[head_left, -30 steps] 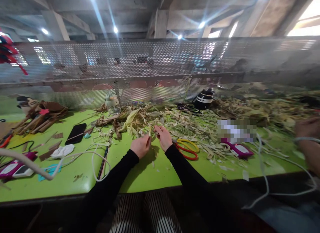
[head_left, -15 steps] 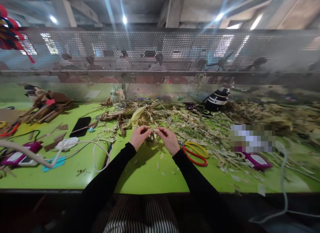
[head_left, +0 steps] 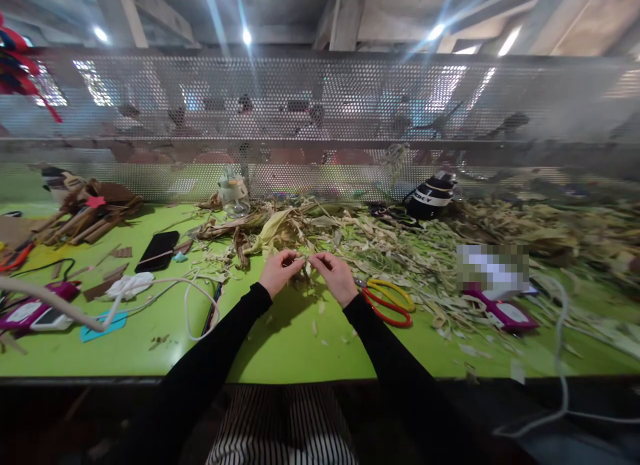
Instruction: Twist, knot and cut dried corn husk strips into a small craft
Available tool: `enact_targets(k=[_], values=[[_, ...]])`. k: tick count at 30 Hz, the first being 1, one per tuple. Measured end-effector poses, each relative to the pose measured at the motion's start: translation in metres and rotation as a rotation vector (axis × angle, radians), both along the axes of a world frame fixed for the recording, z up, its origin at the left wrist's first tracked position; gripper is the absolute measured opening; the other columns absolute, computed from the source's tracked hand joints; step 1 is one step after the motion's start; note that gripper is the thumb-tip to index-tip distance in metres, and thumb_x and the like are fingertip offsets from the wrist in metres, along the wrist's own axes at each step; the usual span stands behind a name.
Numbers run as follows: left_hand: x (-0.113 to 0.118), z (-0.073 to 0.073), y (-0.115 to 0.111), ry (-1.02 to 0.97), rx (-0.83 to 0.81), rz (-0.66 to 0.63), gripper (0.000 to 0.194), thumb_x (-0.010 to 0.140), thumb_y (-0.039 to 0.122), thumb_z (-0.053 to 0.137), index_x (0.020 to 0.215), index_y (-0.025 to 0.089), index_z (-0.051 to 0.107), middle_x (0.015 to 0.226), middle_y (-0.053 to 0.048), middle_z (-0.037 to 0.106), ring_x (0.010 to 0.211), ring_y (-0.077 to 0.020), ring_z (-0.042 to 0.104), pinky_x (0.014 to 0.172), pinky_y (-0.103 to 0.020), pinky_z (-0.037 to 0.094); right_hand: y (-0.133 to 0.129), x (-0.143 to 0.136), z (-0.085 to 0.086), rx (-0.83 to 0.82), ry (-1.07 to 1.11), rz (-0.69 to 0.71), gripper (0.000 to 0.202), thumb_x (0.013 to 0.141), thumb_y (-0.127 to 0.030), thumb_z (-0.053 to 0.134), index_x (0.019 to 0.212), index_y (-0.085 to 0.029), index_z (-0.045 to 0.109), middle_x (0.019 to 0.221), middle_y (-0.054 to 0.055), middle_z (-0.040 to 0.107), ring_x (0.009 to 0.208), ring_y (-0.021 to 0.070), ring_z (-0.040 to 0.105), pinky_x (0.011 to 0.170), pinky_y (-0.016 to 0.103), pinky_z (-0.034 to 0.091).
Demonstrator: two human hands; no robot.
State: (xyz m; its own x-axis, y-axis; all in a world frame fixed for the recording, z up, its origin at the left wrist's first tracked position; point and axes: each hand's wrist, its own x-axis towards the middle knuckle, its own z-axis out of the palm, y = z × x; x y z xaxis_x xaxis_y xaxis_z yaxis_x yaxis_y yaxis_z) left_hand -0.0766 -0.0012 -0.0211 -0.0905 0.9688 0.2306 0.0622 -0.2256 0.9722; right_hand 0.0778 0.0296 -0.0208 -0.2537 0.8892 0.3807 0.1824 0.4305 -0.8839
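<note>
My left hand [head_left: 279, 272] is closed in a pinch on a small piece of corn husk [head_left: 302, 260], only a bit of which shows at the fingertips. Facing it, my right hand [head_left: 334, 276] has thumb and fingers pressed together; what they hold is too small to make out. A narrow gap separates the two sets of fingertips. Behind the hands lies a larger pale green-yellow husk [head_left: 273, 230] among dry brown leaves. Scissors [head_left: 393, 304] with one red and one yellow handle rest by my right wrist.
Shredded husks [head_left: 400, 242] spread across the back and right of the green table [head_left: 300, 355]. On the left lie a black phone [head_left: 157, 250], a white cable [head_left: 187, 305] and a purple power strip [head_left: 35, 312]. A clear bottle [head_left: 234, 197] and a black bottle [head_left: 433, 197] stand behind.
My fingertips have drawn slightly apart; the pale strip that spanned them is now barely visible. The whole view has shifted a little.
</note>
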Motion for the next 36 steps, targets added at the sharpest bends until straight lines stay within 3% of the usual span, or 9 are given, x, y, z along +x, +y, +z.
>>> enact_targets(k=[11, 17, 36], values=[[-0.001, -0.002, 0.004, -0.067, -0.032, 0.061, 0.025, 0.065, 0.038, 0.064, 0.069, 0.014, 0.058, 0.057, 0.005, 0.048, 0.052, -0.0064, 0.038, 0.052, -0.02, 0.031, 0.006, 0.005, 0.003, 0.075, -0.021, -0.13, 0.034, 0.076, -0.049, 0.056, 0.077, -0.016, 0.063, 0.071, 0.003, 0.065, 0.065, 0.0155, 0.057, 0.064, 0.028, 0.046], [-0.002, 0.0, 0.003, -0.054, -0.026, 0.08, 0.025, 0.067, 0.038, 0.063, 0.07, 0.014, 0.057, 0.057, 0.005, 0.046, 0.052, -0.0063, 0.037, 0.052, -0.02, 0.03, 0.003, 0.008, 0.009, 0.144, -0.058, -0.224, 0.028, 0.078, -0.044, 0.055, 0.076, -0.017, 0.06, 0.071, 0.003, 0.063, 0.062, 0.0147, 0.054, 0.062, 0.027, 0.044], [0.0, 0.002, 0.0, 0.016, -0.016, 0.106, 0.026, 0.067, 0.041, 0.062, 0.07, 0.015, 0.055, 0.056, 0.005, 0.045, 0.052, -0.0068, 0.038, 0.052, -0.02, 0.031, -0.004, 0.005, 0.011, 0.195, -0.114, -0.225, 0.027, 0.079, -0.043, 0.054, 0.074, -0.017, 0.061, 0.066, 0.002, 0.062, 0.059, 0.0139, 0.054, 0.058, 0.026, 0.043]])
